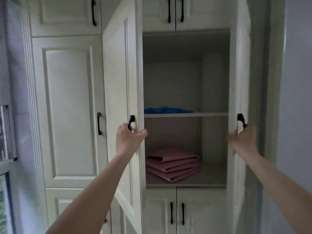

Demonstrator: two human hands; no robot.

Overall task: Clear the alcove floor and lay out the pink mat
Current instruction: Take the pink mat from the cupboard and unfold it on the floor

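A folded pink mat (172, 163) lies on the lower shelf inside a cream cupboard whose two doors stand open. My left hand (129, 137) grips the black handle and edge of the left door (121, 92). My right hand (243, 137), slightly blurred, grips the black handle of the right door (238, 81). Both arms reach up from the bottom of the view. The mat sits between my hands, lower and deeper in the cupboard, untouched.
A blue cloth (167, 110) lies on the upper shelf (212, 114). Closed cupboard doors with black handles surround the open compartment above, below and to the left. A wall (297, 98) runs along the right. A shelf edge with objects shows at far left.
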